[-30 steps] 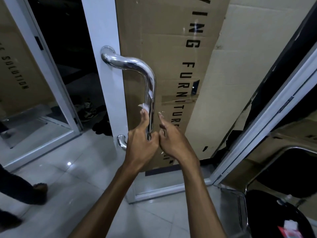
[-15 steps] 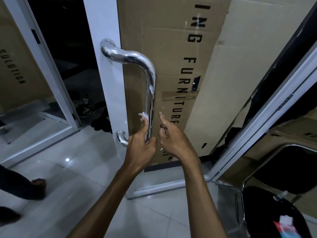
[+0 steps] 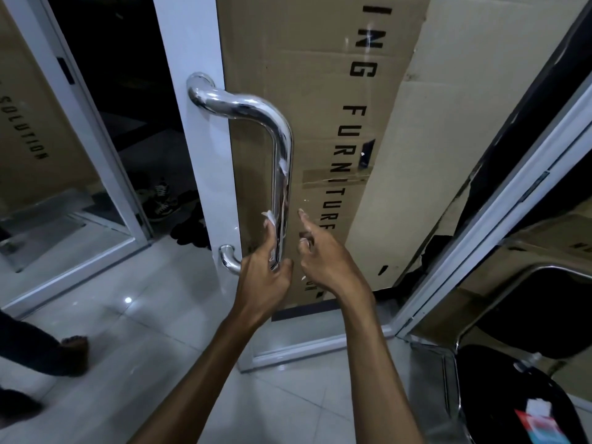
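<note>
Door handle point(image 3: 282, 174) is fixed to door frame point(image 3: 192, 155); cardboard point(image 3: 320, 91) is seen behind the glass, to its rt. Left hand point(image 3: 266, 277) is set on handle's lower end, right hand point(image 3: 323, 257) just rt of it, not touching. Chair point(image 3: 512, 395) is placed btm rt; shoes point(image 3: 163, 200) are left beyond door.

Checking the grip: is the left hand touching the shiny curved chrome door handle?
Touching. Head view shows the left hand gripping the lower end of the shiny curved chrome door handle.
</note>
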A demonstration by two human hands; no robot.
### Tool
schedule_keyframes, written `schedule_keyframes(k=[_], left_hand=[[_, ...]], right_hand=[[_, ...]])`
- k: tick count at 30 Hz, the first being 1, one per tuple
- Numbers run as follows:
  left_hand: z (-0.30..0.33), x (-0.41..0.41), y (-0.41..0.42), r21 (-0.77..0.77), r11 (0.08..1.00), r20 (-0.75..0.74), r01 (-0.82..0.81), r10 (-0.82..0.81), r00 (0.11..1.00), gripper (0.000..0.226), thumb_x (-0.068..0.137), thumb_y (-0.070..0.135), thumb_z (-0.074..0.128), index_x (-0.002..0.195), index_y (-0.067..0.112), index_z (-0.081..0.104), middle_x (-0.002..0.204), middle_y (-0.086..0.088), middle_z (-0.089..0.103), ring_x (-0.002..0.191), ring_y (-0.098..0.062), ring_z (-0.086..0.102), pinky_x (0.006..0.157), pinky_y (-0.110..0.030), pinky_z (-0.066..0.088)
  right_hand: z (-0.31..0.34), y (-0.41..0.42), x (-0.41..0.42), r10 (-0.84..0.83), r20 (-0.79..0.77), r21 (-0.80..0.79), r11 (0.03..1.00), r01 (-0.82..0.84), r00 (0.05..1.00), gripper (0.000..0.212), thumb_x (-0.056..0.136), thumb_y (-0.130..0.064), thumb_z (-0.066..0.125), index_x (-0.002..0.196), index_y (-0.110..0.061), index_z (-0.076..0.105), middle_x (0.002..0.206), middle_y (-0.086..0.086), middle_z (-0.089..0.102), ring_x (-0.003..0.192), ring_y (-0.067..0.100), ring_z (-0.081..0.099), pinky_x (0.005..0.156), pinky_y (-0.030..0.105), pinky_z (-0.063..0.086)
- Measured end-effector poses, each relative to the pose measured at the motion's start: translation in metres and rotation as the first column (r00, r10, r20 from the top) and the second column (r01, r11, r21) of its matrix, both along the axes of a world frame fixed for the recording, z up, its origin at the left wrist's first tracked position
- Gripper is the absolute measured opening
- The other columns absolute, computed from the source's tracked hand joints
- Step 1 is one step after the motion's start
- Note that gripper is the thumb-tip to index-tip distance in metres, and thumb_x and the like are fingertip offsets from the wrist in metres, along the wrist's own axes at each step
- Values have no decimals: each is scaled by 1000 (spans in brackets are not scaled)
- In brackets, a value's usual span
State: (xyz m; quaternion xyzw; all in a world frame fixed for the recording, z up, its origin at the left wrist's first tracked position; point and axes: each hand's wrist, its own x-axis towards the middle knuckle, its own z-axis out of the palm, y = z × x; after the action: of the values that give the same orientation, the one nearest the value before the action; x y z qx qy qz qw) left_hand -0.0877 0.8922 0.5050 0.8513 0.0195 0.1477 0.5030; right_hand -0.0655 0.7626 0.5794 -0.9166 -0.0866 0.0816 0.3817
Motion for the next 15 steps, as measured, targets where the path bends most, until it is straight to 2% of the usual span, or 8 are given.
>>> schedule_keyframes(k=[1, 3, 5, 7, 9, 10, 12, 15], left_hand=[[-3, 0, -1, -12, 1000, 1, 10, -10, 1000, 81, 103, 15, 59, 167, 27, 10, 154, 5, 46, 107, 6, 61, 83, 3, 41], [-14, -1, 3, -4, 999, -45, 36, -36, 998, 84, 103, 14, 60, 167, 30, 7, 142, 12, 51, 85, 12, 60, 70, 1, 46], [-24, -1, 10, 19, 997, -112, 71, -69, 991, 82, 103, 15, 61, 167, 28, 12, 121, 9, 61, 69, 8, 56, 60, -5, 50], [-25, 2, 14, 18, 997, -123, 71, -68, 990, 76, 103, 15, 61, 166, 25, 20, 106, 6, 61, 69, 5, 55, 59, -8, 50], [-18, 5, 13, 27, 999, -70, 30, -28, 997, 76, 102, 14, 61, 166, 25, 21, 102, 4, 55, 70, 6, 52, 58, -4, 46], [-16, 6, 11, 38, 999, -42, 16, -14, 999, 77, 102, 13, 60, 166, 26, 18, 99, -1, 53, 69, 7, 48, 57, -3, 44], [-18, 6, 8, 39, 999, -24, 12, -11, 1000, 80, 102, 13, 61, 166, 29, 15, 99, -19, 63, 68, 5, 50, 57, -4, 46], [-33, 4, 13, 49, 996, -105, 78, -72, 992, 83, 103, 16, 61, 167, 32, 11, 102, -10, 69, 73, -2, 60, 62, -12, 54]], right_hand=[[-1, 0, 0, 1, -3, -2, 1000, -1, 1000, 67, 109, -19, 47, 164, -41, 15, 143, 19, 58, 130, 37, 57, 101, 46, 53], [-4, 0, 1, 0, -11, -9, 1000, 0, 1000, 67, 109, -19, 46, 164, -42, 14, 143, 20, 58, 129, 37, 58, 100, 47, 53], [-6, 0, 2, 2, -20, -13, 1000, -2, 1000, 67, 109, -19, 46, 164, -42, 15, 145, 21, 56, 130, 38, 57, 102, 49, 52], [-7, -1, 3, 4, -23, -9, 1000, -5, 1000, 66, 110, -20, 46, 164, -42, 15, 147, 20, 54, 133, 39, 55, 104, 50, 51], [-6, -2, 4, 1, -22, 5, 1000, -1, 1000, 65, 110, -21, 45, 163, -43, 15, 148, 16, 54, 133, 37, 55, 103, 46, 52], [-7, -2, 5, 1, -23, 6, 1000, -1, 1000, 65, 110, -21, 45, 163, -43, 15, 149, 14, 55, 133, 34, 56, 101, 42, 53], [-8, -2, 6, 6, -22, 3, 1000, -6, 1000, 65, 110, -21, 46, 164, -42, 16, 149, 14, 55, 132, 34, 56, 101, 43, 53], [-9, 0, 6, 15, -31, 3, 1000, -15, 999, 65, 109, -20, 45, 164, -40, 17, 146, 16, 56, 130, 33, 57, 102, 43, 52]])
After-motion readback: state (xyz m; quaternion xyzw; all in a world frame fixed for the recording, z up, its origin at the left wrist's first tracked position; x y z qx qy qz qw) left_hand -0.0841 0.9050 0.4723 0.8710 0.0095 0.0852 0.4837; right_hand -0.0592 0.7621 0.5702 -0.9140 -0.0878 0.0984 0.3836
